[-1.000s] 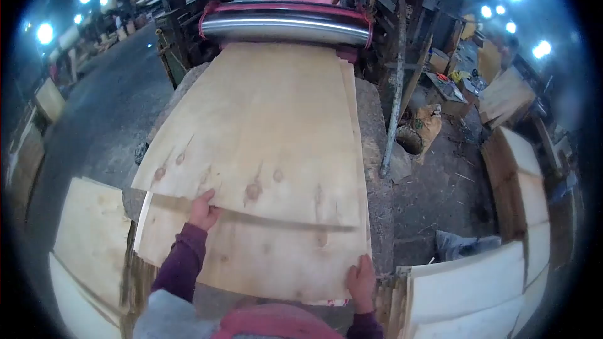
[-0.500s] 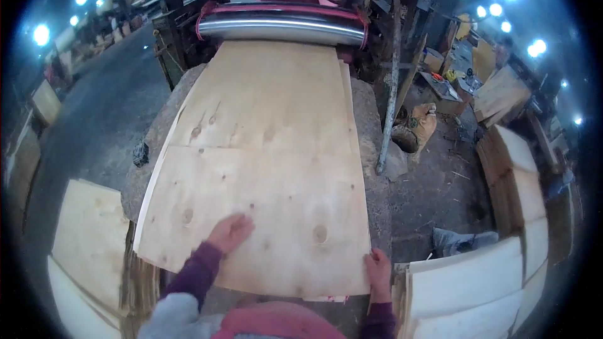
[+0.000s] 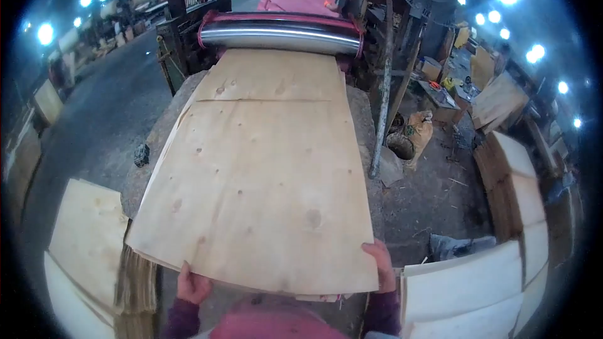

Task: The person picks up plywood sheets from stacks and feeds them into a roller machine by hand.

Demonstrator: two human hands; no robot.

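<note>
Veneer sheet (image 3: 270,188) — near edge pinched by left hand (image 3: 193,285), right corner by right hand (image 3: 383,267).

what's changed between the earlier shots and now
The upper sheet slid away from the person, toward the roller. The left hand let go of its near edge and took hold of the lower sheet at the near edge. The right hand stayed near that sheet's right corner.

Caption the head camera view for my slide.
Hands grip a wood sheet before a metal roller.
</note>
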